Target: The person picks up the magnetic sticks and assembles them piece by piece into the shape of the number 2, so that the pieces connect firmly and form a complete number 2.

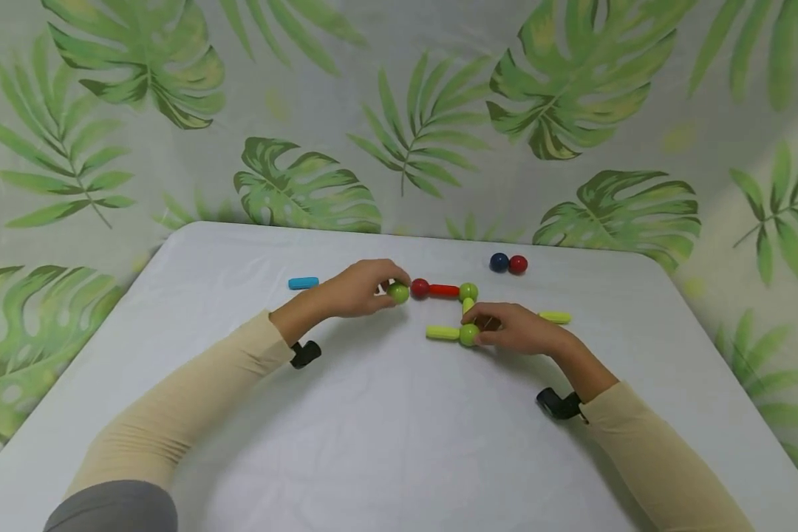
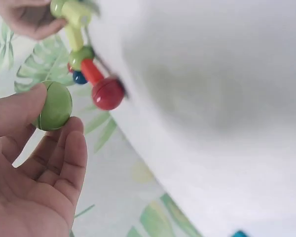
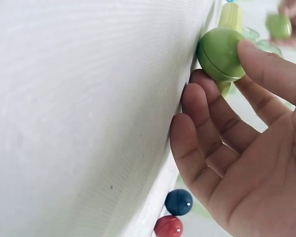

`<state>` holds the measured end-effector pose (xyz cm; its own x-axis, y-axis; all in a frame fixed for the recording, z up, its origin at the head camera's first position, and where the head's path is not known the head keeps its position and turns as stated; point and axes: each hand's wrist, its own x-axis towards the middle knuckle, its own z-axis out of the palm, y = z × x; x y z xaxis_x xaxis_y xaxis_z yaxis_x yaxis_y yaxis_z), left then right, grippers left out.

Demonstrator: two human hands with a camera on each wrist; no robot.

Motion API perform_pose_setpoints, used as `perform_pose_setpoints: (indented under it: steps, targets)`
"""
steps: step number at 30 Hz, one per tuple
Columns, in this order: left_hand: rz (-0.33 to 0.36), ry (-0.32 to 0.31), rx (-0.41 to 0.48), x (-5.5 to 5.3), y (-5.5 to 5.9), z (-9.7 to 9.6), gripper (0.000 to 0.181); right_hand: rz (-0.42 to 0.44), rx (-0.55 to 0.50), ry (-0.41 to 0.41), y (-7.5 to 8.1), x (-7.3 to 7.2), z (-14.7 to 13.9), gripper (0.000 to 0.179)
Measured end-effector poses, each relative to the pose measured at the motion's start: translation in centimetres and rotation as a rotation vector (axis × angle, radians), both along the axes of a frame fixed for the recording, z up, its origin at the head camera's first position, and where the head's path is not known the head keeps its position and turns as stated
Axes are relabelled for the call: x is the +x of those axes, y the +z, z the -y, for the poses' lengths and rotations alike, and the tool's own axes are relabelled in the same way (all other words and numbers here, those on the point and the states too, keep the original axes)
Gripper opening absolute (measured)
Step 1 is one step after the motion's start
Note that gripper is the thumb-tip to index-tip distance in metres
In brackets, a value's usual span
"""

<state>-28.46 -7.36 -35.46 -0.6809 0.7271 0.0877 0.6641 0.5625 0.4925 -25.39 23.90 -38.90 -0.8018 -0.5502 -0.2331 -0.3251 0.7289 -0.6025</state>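
My left hand (image 1: 361, 289) pinches a loose green ball (image 2: 57, 105) between thumb and fingers, close to the left end of a ball-and-stick chain. That end is a red ball (image 1: 420, 288), followed by a red stick (image 1: 444, 291) and a green corner ball (image 1: 468, 292). From there a yellow-green stick (image 2: 75, 37) leads to a second green ball (image 3: 221, 53), which my right hand (image 1: 522, 329) grips with its thumb on the near side. Another yellow-green stick (image 1: 442, 333) points left from this ball. Right-hand fingers partly hide the joining stick in the head view.
A dark blue ball (image 1: 499, 262) and a red ball (image 1: 518, 264) sit side by side at the back right. A blue stick (image 1: 303, 283) lies beyond my left wrist, and a yellow-green stick (image 1: 556, 318) lies behind my right hand. Everything lies on a white-covered table (image 1: 346, 436).
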Motion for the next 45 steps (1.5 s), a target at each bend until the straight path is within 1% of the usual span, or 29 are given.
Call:
perform_pose_setpoints:
  steps: [3,6,9,13,16,24,34,39,45]
  targets:
    - [0.065,0.004,0.013,1.8,-1.2,1.9,0.034,-0.011,0.007,0.002,0.1,0.0,0.1,0.032]
    - [0.104,0.003,0.026,3.0,-2.4,3.1,0.032,-0.017,0.018,0.002,0.1,0.0,0.1,0.032]
    - [0.128,0.013,0.051,3.6,-3.3,3.7,0.031,-0.021,0.02,0.005,0.1,0.0,0.1,0.032]
    - [0.148,0.027,0.084,3.9,-3.9,4.2,0.032,-0.021,0.018,0.005,0.1,0.1,0.1,0.033]
    - [0.156,0.031,0.092,3.9,-4.0,4.3,0.033,-0.016,0.012,0.006,0.1,0.2,0.2,0.033]
    - [0.142,0.028,0.099,3.9,-4.3,4.1,0.033,-0.02,0.013,0.009,0.1,0.1,0.3,0.033]
    - [0.155,0.037,0.123,3.0,-5.0,3.8,0.033,-0.013,0.008,0.019,-0.2,0.0,0.2,0.033]
    - [0.179,0.044,0.094,2.8,-5.0,3.3,0.034,-0.014,0.007,0.023,-0.4,0.0,0.2,0.032]
    - [0.197,0.056,0.057,2.2,-4.9,2.3,0.033,-0.024,0.012,0.022,-0.2,0.0,0.2,0.032]
